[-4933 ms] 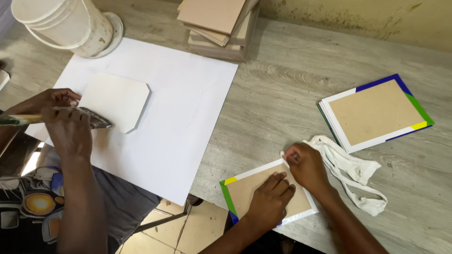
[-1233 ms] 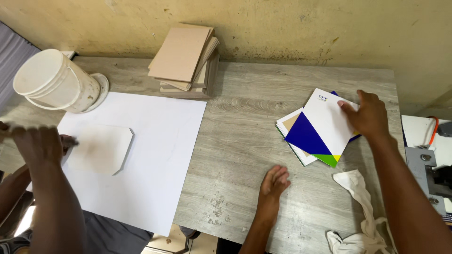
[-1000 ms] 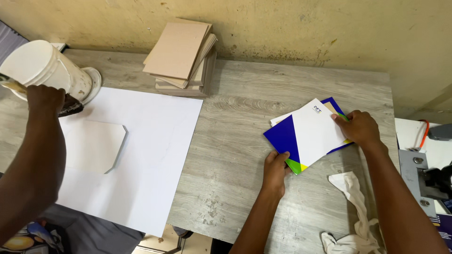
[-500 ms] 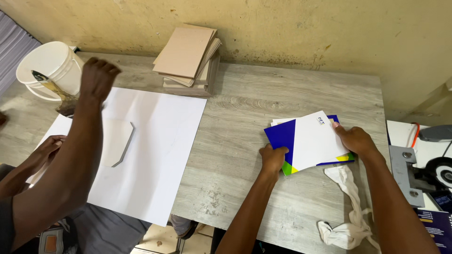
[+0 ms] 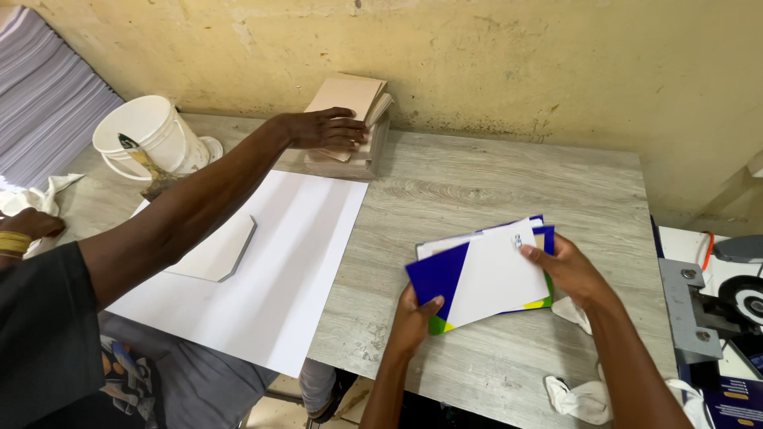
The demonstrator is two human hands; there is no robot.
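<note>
blue-and-white printed covers are lying stacked on the grey table, with the lower ones mostly hidden. the left hand is pinching their near corner, and the right hand is gripping the far edge, its fingertips tucked underneath. a co-worker's hand is resting on brown boards, covering part of them.

soft, even daylight, faint shadows, no glare; sharp centre, slight wide-angle stretch at the edges.
</note>
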